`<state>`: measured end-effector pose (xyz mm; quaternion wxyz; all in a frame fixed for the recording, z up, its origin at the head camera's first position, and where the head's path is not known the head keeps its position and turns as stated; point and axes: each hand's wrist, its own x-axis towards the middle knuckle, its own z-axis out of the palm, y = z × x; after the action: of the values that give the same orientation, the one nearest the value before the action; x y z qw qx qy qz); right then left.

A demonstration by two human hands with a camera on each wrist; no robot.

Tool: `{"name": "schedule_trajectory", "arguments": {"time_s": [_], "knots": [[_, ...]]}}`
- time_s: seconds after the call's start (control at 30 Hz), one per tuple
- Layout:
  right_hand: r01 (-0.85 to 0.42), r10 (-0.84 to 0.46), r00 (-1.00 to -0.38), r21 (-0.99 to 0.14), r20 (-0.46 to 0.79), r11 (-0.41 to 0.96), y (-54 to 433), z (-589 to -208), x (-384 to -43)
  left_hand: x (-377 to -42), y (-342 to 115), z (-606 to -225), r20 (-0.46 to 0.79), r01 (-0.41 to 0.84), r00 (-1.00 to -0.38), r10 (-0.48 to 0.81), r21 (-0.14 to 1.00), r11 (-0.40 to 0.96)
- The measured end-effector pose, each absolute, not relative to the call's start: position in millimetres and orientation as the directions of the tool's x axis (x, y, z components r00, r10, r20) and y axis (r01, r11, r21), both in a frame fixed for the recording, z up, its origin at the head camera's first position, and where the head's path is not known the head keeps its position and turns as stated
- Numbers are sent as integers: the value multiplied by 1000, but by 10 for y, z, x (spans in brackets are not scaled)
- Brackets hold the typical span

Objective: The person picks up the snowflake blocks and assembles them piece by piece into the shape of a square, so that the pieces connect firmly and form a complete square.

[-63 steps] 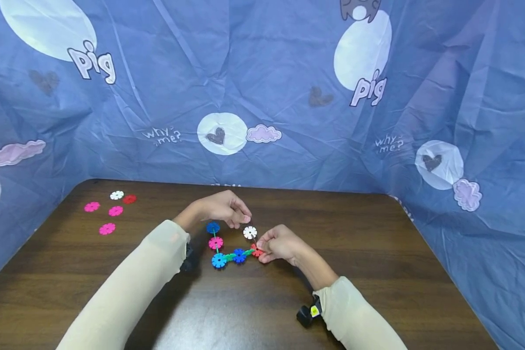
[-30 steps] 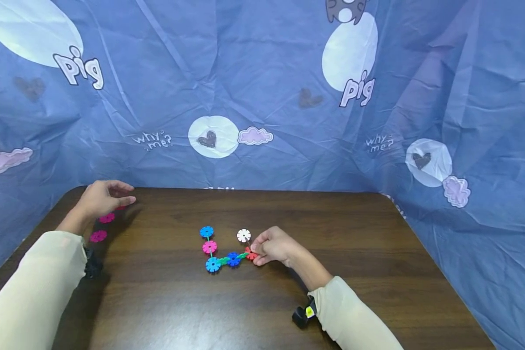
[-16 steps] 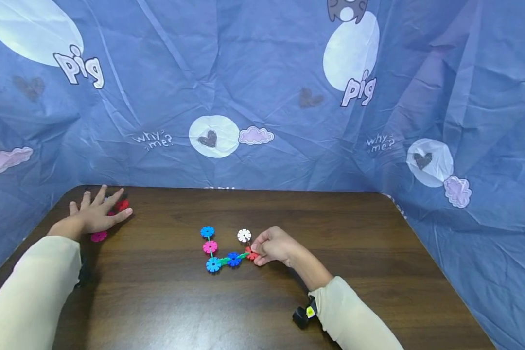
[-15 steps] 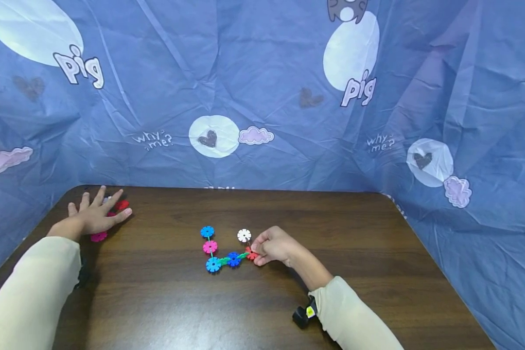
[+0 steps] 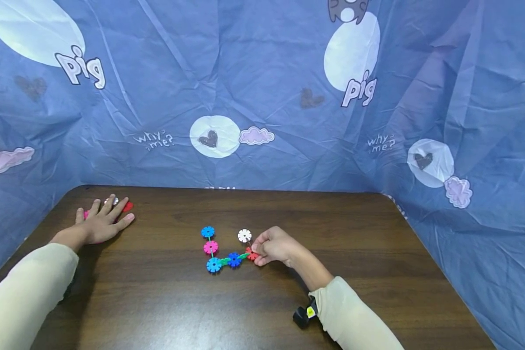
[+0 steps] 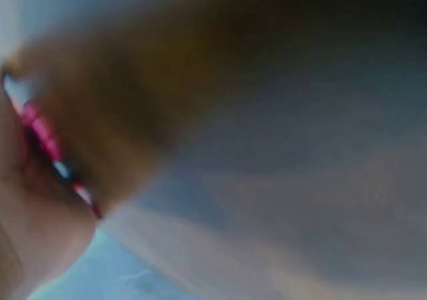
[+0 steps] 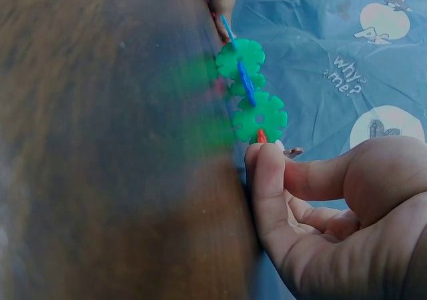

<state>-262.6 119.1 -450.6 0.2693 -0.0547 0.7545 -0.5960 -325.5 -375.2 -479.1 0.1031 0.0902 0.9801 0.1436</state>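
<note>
In the head view, my left hand (image 5: 99, 227) lies with its fingers spread over loose snowflake discs at the table's left. A white disc (image 5: 111, 200), a red disc (image 5: 129, 207) and a pink disc (image 5: 86, 214) peek out around those fingers; the palm hides whatever is under it. Mid-table, my right hand (image 5: 279, 247) pinches the red disc (image 5: 250, 253) at one corner of a U-shaped chain of joined discs. Dark blue (image 5: 234, 260), light blue (image 5: 213, 265) and pink (image 5: 210, 247) discs belong to this chain. Green discs (image 7: 261, 118) stand on edge between some of them in the right wrist view.
A dark wooden table (image 5: 179, 306) carries everything. Behind it hangs a blue printed cloth (image 5: 284, 160), close to the table's back edge. A black wrist camera (image 5: 302, 317) sits under the right forearm. The left wrist view is mostly blurred.
My left hand has gone from beside the chain's white disc to the loose discs at left, where it spread out and shifted slightly nearer. The right hand keeps its pinch on the red disc.
</note>
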Motion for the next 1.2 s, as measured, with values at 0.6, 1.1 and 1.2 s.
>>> {"name": "schedule_trajectory", "arguments": {"time_s": [0.6, 1.1, 1.2], "knots": [[218, -384, -859, -921, -339, 324, 1234, -4502, -2603, -2800, -2832, -4790, 30, 388, -918, 394, 268, 882], [221, -398, -854, -927, -334, 304, 1197, -4510, -2621, -2724, -2417, -4816, 28, 384, -918, 395, 305, 872], [220, -403, -852, -927, -335, 305, 1186, -4500, -2619, -2735, -2416, -4821, 3, 366, -923, 384, 309, 878]]}}
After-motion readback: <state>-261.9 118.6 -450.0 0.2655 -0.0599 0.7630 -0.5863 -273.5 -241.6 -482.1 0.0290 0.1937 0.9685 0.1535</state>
